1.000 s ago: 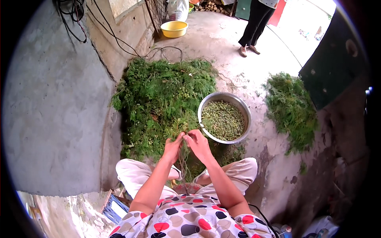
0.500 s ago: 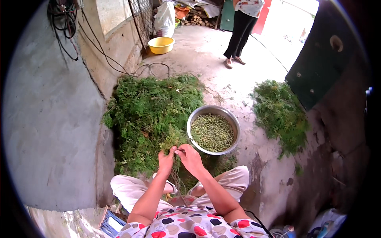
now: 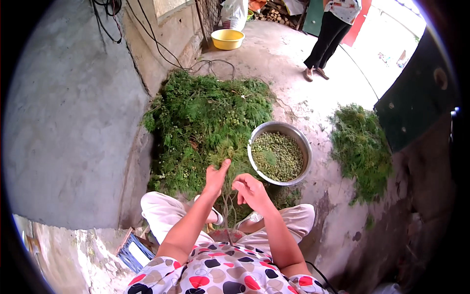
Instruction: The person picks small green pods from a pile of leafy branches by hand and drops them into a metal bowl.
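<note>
My left hand (image 3: 215,177) is closed round a cut leafy branch (image 3: 226,153), thumb along the stem. Its feathery green top points away from me, over the big heap of the same greenery (image 3: 210,112). Bare brown stems (image 3: 227,210) trail back between my knees toward my lap. Just right of the branch, my right hand (image 3: 250,190) is held with curled fingers, apart from the stem; whatever they hold, if anything, is hidden. Beyond it stands a round metal basin (image 3: 307,164) of small round green fruits (image 3: 281,159), with a wisp of green over them.
A smaller pile of greenery (image 3: 362,152) lies at the right, beside a dark green panel (image 3: 411,112). A yellow tub (image 3: 228,40) and a white sack (image 3: 234,14) stand far off. Cables (image 3: 210,61) cross the floor by the wall. Another person (image 3: 329,41) stands at the back.
My right hand has come away from the branch and now sits slightly to its right, fingers curled. My left hand still grips the branch. The whole view has shifted and tilted.
</note>
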Available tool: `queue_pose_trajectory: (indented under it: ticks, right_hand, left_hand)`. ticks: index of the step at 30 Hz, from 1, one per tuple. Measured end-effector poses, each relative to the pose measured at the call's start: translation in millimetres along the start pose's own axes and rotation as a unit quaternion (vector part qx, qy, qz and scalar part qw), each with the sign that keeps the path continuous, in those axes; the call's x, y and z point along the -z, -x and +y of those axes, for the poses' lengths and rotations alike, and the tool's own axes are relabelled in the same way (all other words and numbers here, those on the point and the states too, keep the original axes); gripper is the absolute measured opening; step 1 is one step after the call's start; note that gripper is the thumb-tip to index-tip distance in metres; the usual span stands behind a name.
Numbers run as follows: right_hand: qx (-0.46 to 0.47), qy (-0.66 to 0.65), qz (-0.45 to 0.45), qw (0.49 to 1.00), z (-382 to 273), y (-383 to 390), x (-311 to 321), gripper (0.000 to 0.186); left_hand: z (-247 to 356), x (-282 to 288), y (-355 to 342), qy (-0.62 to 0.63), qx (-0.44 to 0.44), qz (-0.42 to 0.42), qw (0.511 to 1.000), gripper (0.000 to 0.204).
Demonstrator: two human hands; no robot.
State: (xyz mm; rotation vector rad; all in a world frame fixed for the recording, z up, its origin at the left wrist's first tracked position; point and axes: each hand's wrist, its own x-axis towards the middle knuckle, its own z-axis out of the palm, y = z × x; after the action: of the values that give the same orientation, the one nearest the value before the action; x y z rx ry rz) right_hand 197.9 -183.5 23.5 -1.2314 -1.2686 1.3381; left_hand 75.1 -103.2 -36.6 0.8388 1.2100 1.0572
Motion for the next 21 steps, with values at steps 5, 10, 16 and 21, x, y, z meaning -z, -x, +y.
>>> queue_pose_trajectory:
  ticks: [5, 10, 16, 21]
  right_hand:
    - [0.149, 0.178, 0.284, 0.930, 0, -17, 33, 0.013]
    - [0.151, 0.624, 0.390, 0.660, 0, -28, 80, 0.029]
    - [0.303, 0.370, 0.213, 0.852, -10, -25, 23, 0.014]
    - [0.287, 0.505, 0.170, 0.796, -20, -33, 13, 0.018]
  left_hand:
    - [5, 7, -6, 0.027, 0.046, -0.036, 0.998, 0.042]
    - [14, 6, 5, 0.102, 0.067, -0.028, 0.992, 0.072]
    - [22, 1, 16, 0.148, 0.095, -0.051, 0.983, 0.082]
    - [11, 6, 12, -0.006, 0.045, -0.079, 0.996, 0.057]
